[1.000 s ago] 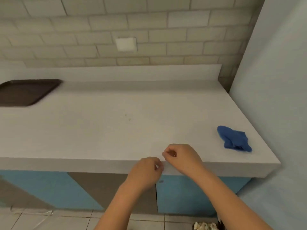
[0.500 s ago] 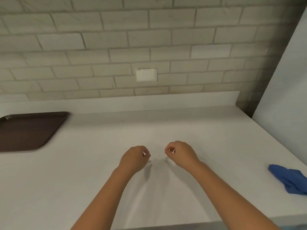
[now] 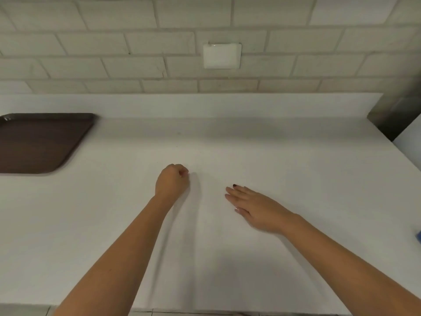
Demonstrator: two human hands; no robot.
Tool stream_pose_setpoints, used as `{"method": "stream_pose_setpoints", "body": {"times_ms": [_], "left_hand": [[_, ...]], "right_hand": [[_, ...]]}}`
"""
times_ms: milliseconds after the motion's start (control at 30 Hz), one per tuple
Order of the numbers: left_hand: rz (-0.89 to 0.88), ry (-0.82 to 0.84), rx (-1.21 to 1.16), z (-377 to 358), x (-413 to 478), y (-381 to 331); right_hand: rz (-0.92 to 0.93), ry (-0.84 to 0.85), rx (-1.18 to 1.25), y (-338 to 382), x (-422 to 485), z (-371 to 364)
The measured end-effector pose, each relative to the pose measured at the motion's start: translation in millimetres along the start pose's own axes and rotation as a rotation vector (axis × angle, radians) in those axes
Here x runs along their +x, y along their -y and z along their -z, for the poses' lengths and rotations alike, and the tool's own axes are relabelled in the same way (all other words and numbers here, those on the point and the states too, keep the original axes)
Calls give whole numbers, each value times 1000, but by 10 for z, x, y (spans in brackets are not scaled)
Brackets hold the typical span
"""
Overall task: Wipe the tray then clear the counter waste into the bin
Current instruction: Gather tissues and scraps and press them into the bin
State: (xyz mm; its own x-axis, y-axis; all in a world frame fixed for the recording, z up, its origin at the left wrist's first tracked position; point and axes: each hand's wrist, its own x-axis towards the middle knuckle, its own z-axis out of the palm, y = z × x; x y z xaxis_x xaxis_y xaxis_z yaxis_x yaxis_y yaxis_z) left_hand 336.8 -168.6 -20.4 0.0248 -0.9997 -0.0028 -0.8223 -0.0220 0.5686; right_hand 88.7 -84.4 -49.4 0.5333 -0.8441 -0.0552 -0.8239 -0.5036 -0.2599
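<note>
A dark brown tray [image 3: 38,142] lies on the white counter [image 3: 284,169] at the far left, partly cut off by the frame edge. My left hand [image 3: 172,180] hovers over the counter's middle with its fingers curled into a fist and nothing visible in it. My right hand [image 3: 252,207] lies flat with straight fingers just above or on the counter, a short way to the right of the left hand. Only a sliver of the blue cloth [image 3: 418,236] shows at the right frame edge. No bin is in view.
A tiled wall with a white switch plate [image 3: 222,55] rises behind the counter. A low white upstand runs along the back. A pale wall panel [image 3: 410,137] bounds the counter on the right. The counter's front edge lies at the bottom of the frame.
The view has tilted up and moved closer to the wall. My right hand opened from a curled pinch to flat fingers. The blue cloth slid almost out of the frame at the right.
</note>
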Motion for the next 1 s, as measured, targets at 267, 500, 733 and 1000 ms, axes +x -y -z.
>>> {"method": "stream_pose_setpoints", "body": {"times_ms": [267, 500, 733, 1000], "left_hand": [[-58, -79, -108, -228, 57, -69], [-90, -119, -152, -240, 348, -50], [-57, -230, -86, -81, 895, -2], [67, -141, 99, -114, 1657, 90]], "right_hand": [[215, -266, -65, -276, -468, -40], [199, -443, -7, -380, -143, -105], [-330, -641, 207, -840, 812, 428], [-404, -431, 135, -1390, 1335, 440]]}}
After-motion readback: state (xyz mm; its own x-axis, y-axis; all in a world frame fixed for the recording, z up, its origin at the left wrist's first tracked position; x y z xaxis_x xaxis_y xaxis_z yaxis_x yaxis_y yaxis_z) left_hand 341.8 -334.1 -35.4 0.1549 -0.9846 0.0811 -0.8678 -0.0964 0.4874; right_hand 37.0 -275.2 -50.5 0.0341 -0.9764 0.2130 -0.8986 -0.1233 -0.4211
